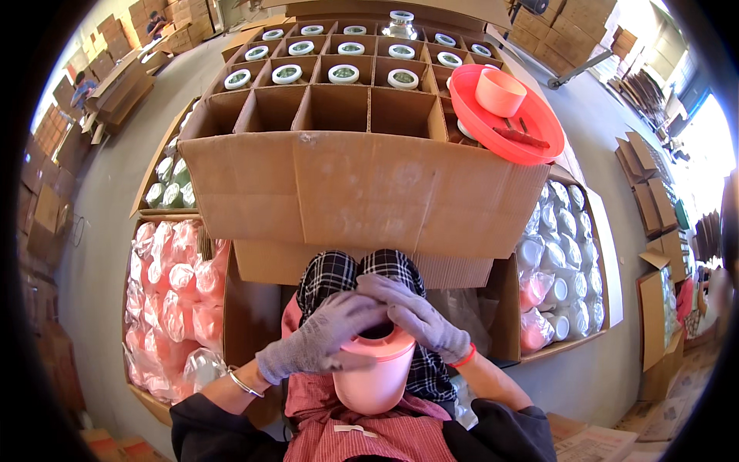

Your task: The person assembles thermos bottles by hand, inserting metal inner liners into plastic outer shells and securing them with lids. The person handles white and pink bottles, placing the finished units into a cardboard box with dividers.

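Observation:
A pink plastic container [373, 383] with a round dark opening in its top stands upright in my lap. My left hand [327, 331], in a grey glove, curves over the left side of its rim, the thumb blurred along the side. From the right, my right hand [416, 314], also gloved, grips the far right of the rim. Its fingers reach over toward the left fingertips and hide part of the top. Ahead of my knees is a divided cardboard box [362, 185] with several white-rimmed jars [343, 74] in its compartments; the nearest row shows bare compartments.
A pink tray [469, 108] with a pink cup [500, 92] rests on the box's right corner. Left stands a carton of bagged pink containers [173, 285]; right, a carton of bagged pale containers [568, 254]. Other people [82, 91] are farther off among stacked boxes.

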`<state>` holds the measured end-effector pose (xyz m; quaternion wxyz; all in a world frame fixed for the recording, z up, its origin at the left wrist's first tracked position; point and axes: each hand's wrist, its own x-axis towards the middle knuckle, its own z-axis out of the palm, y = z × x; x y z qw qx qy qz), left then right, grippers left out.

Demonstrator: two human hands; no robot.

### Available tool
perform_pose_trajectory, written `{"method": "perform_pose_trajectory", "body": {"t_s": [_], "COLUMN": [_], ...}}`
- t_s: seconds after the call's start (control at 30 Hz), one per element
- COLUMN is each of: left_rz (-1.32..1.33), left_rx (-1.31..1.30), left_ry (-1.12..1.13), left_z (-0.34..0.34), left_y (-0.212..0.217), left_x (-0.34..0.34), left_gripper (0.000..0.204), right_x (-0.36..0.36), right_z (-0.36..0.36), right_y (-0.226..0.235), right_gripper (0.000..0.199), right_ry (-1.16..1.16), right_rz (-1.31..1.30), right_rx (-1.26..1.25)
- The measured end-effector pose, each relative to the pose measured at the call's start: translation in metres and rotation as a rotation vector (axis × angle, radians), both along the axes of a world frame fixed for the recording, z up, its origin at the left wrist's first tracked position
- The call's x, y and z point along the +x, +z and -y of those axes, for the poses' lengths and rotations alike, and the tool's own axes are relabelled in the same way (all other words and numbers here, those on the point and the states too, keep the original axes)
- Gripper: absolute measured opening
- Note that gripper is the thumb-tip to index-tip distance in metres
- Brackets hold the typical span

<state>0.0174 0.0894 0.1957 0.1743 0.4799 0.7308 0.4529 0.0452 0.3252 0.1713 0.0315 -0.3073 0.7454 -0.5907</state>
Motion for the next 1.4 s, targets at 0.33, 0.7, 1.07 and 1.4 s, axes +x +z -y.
{"method": "perform_pose_trajectory", "body": {"t_s": [0.33, 0.7, 1.07, 1.4], "left_rz": [1.220, 1.200, 0.097, 0.675], "left_rx": [-0.110, -0.160, -0.041, 0.204], "left_ry": [0.483, 0.340, 0.227, 0.331], "left_z": [-0.013, 0.004, -0.016, -0.035], "left_y": [-0.068, -0.044, -0.002, 0.013], "left_x": [0.077, 0.075, 0.067, 0.043], "left_gripper": [0.034, 0.043, 0.047, 0.048], "right_x": [0.135, 0.185, 0.144, 0.098], "right_z": [-0.080, -0.090, -0.030, -0.059], "right_y": [0.045, -0.003, -0.045, 0.008], "right_gripper": [0.069, 0.043, 0.053, 0.053], "right_ry": [-0.259, -0.279, -0.587, -0.429], "right_rz": [0.722, 0.987, 0.613, -0.097], "right_rx": [0.946, 0.422, -0.315, -0.125]}}
